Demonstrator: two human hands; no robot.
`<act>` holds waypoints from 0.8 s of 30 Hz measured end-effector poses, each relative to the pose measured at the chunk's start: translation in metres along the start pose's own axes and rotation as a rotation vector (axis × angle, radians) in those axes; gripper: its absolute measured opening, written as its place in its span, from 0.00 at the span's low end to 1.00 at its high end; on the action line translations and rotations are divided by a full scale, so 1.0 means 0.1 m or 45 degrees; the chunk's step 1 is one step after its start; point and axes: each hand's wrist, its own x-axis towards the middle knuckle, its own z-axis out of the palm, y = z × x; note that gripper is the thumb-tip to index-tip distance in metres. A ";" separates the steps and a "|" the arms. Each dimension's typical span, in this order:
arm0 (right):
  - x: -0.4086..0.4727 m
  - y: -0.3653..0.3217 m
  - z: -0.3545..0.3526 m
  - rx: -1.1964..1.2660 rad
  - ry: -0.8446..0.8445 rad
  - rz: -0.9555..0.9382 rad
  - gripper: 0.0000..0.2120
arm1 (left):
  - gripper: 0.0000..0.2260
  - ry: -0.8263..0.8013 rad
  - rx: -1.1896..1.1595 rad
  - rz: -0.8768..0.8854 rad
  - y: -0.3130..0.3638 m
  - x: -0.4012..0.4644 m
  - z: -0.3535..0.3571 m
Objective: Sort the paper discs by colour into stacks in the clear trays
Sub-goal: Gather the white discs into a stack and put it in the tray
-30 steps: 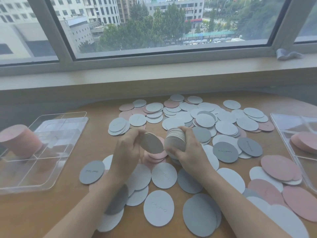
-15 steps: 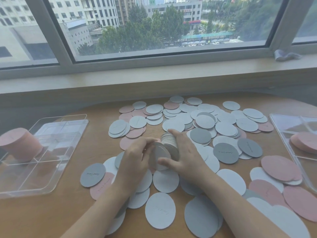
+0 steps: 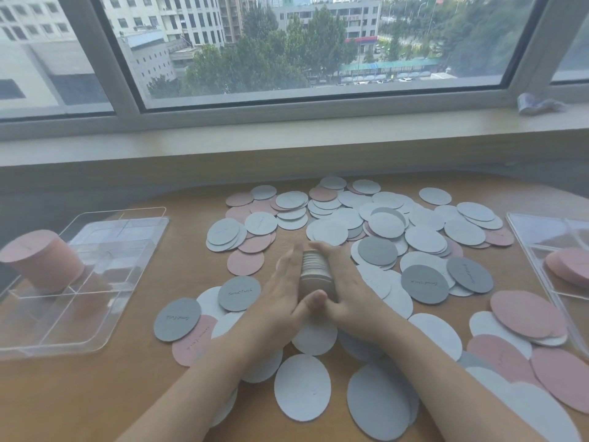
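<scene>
A stack of pale grey-white discs (image 3: 314,269) lies on its side at the table's centre, pressed between my left hand (image 3: 283,298) and my right hand (image 3: 347,291), palms flat against its two sides. Loose white, grey and pink discs (image 3: 424,239) cover the table around and beyond my hands. At the left stands a clear divided tray (image 3: 105,282) holding a tall pink stack (image 3: 41,260) in its near-left corner. Another clear tray (image 3: 541,231) at the right edge holds a low pile of pink discs (image 3: 570,266).
Large pink discs (image 3: 522,314) and white ones lie at the near right. Two dark grey discs (image 3: 424,283) sit right of my hands. A window sill (image 3: 287,145) runs behind the wooden table (image 3: 79,393), with a crumpled wrapper (image 3: 538,105) at its right end.
My left hand added the single disc to the stack held by my right hand. Both hands then lowered the stack toward the table and now squeeze it between flat palms.
</scene>
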 end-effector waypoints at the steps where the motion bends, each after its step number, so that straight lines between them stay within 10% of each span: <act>1: 0.00 0.00 -0.01 -0.012 -0.002 0.014 0.34 | 0.36 0.004 -0.015 -0.011 0.01 0.00 0.03; 18: 0.01 0.07 -0.05 -0.281 -0.034 0.016 0.42 | 0.35 0.168 0.190 0.186 -0.09 -0.01 0.01; 24: -0.03 0.02 -0.05 -0.363 0.324 -0.071 0.22 | 0.24 0.465 -0.109 0.030 -0.14 -0.07 -0.20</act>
